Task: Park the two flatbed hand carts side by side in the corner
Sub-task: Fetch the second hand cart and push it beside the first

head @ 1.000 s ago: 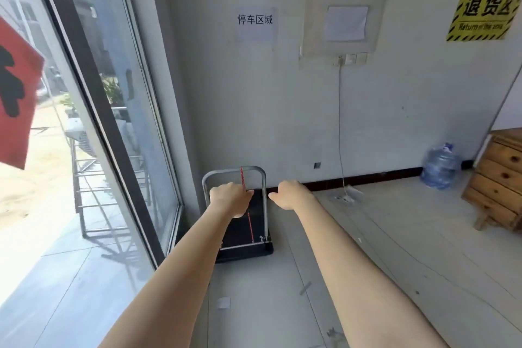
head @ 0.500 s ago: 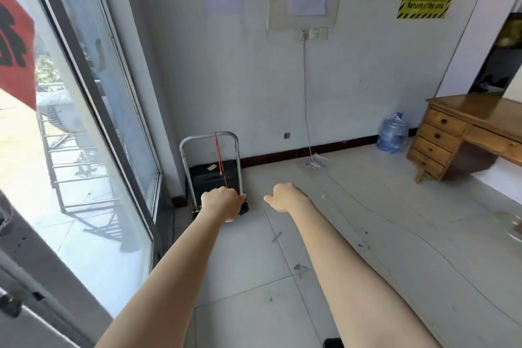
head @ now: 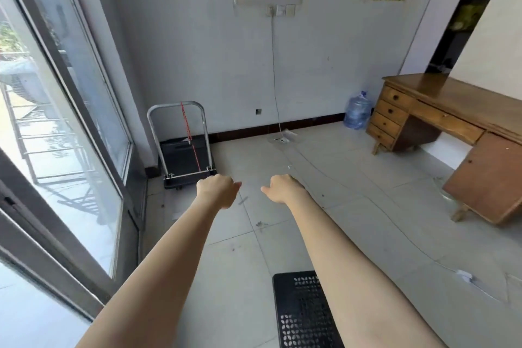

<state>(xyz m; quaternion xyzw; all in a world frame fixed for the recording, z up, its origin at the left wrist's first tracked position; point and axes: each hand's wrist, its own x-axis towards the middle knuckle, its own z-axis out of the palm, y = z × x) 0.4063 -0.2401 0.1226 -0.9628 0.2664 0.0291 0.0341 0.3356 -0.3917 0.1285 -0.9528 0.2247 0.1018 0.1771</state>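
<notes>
One flatbed hand cart (head: 183, 158) stands in the corner by the window, its black deck on the floor and its grey handle upright with a red cord hanging from it. My left hand (head: 217, 191) and my right hand (head: 281, 188) hover in front of it, loosely curled, touching nothing. A black perforated deck (head: 303, 311), probably the second cart, shows at the bottom edge, partly hidden by my right forearm.
A large glass window (head: 56, 121) lines the left side. A wooden desk (head: 452, 133) stands at the right, with a blue water jug (head: 357, 110) beside it. A cable hangs from the wall socket (head: 279, 10) down to a power strip (head: 279, 139) on the floor.
My hands let go of the cart's handle and I have backed away from the corner. The cart stays parked there, and the black deck has come into view below.
</notes>
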